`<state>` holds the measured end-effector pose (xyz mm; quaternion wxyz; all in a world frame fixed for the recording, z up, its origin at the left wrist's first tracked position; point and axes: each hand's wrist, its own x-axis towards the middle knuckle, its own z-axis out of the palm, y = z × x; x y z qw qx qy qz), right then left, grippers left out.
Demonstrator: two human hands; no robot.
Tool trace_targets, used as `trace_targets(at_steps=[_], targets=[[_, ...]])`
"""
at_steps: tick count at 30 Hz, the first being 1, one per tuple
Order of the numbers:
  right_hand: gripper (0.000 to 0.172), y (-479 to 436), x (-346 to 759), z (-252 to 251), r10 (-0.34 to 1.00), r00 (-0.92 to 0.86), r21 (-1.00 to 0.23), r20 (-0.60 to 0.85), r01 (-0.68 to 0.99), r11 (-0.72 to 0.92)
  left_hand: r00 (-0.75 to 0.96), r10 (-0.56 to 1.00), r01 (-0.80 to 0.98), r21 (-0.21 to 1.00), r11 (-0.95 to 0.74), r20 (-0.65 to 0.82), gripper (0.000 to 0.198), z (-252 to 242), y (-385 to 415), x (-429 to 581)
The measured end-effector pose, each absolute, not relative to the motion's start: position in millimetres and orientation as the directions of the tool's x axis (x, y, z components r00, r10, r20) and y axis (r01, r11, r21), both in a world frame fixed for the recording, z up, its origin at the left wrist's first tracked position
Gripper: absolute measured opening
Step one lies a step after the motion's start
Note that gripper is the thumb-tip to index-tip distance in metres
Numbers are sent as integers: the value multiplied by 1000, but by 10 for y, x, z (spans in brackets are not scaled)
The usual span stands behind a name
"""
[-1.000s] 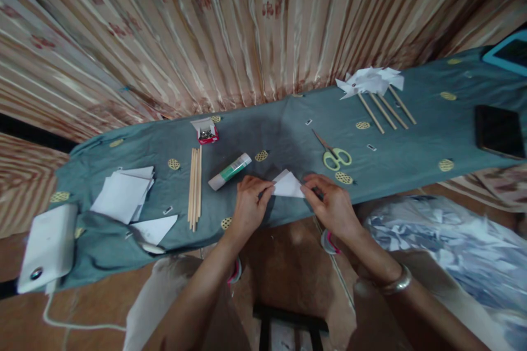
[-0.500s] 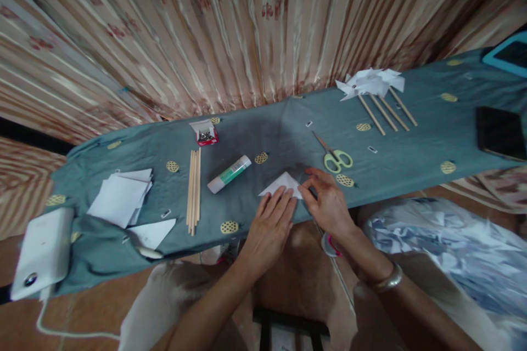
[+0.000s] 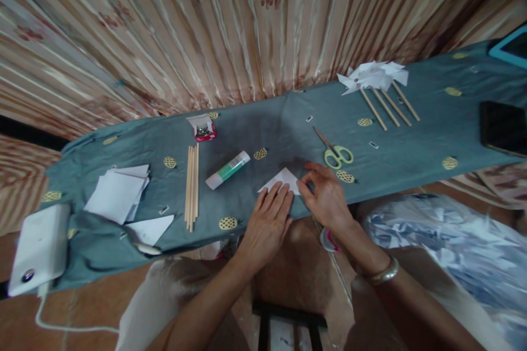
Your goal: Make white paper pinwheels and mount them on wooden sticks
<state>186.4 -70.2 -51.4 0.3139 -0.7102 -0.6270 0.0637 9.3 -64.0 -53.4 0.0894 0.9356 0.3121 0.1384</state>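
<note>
A white sheet of paper folded into a triangle [image 3: 283, 176] lies on the cloth near the front edge of the table. My left hand [image 3: 268, 219] rests flat on its lower part, fingers stretched out. At the triangle's right corner is my right hand [image 3: 325, 193], its thumb and index finger closed together against the paper's edge. The fingertip contact is partly hidden. Just beyond my right hand lie scissors with light green handles [image 3: 337, 156], blades slightly apart. A glue stick [image 3: 228, 170] with a green label lies left of the triangle.
Several wooden sticks [image 3: 192, 186], an open red box of small metal pins [image 3: 203, 130] and stacked white paper squares [image 3: 117, 192] lie on the left. Finished paper pinwheels [image 3: 374, 77] and a black phone [image 3: 503, 127] lie right. A plastic bag of white paper pieces [image 3: 457, 252] stands below.
The view has shifted slightly. My left hand stays flat on the folded paper, while my right fingers have moved a little along its right corner.
</note>
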Motion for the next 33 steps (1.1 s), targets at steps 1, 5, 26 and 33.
trace_targets(at_steps=[1,5,26,33], targets=[[16,-699,1864,-512,930,204,-525,304,851,-15,767,609,560,254,-789,201,46,-533,-637,94],[15,-692,1863,-516,930,199,-514,310,858,-13,766,611,561,257,-787,198,46,-534,-632,98],[16,-685,1861,-533,932,171,-485,318,875,5,768,619,562,288,-775,167,48,-502,-621,111],[17,-734,1830,-510,932,189,-503,309,864,-9,768,623,571,281,-771,149,49,-498,-621,115]])
